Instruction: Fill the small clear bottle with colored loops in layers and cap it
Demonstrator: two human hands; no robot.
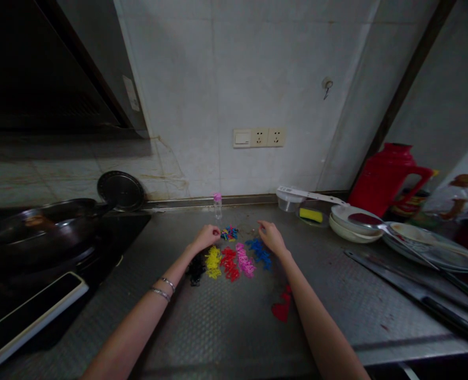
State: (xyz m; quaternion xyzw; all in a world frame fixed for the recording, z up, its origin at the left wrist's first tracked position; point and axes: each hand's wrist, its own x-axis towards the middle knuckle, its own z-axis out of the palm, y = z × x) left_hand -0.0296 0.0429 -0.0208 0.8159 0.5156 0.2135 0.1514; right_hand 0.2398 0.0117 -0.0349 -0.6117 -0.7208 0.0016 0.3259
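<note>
Pale wall tiles (226,79) rise behind a textured metal worktop (206,327), dimly lit. On it, small rubber bands lie in five single-coloured piles in a row: black bands (196,271), yellow bands (213,263), red bands (230,265), pink bands (245,260) and blue bands (260,254). Behind them sits a mixed heap (229,233).

The left hand (210,235) is beside that heap with thumb and forefinger curled close; whether a band is pinched there I cannot tell. The right hand (272,237) is half open beside the blue bands, forefinger extended (any band in its fingers would be too small to make out).

Handling these well probably calls for a light fingertip pinch, lifting single bands clear of their tangled neighbours, and for keeping both forearms high, since the left passes close over the black bands and the narrow gaps between piles could easily blur.

A clear bottle with a pink cap (217,207) stands just behind the mixed heap and could be knocked. Red heart shapes (281,309) lie partly under the right forearm. Farther right are a yellow sponge (311,215), stacked bowls (354,235) and a red thermos (382,179); a pan (65,229) stands well to the left.
</note>
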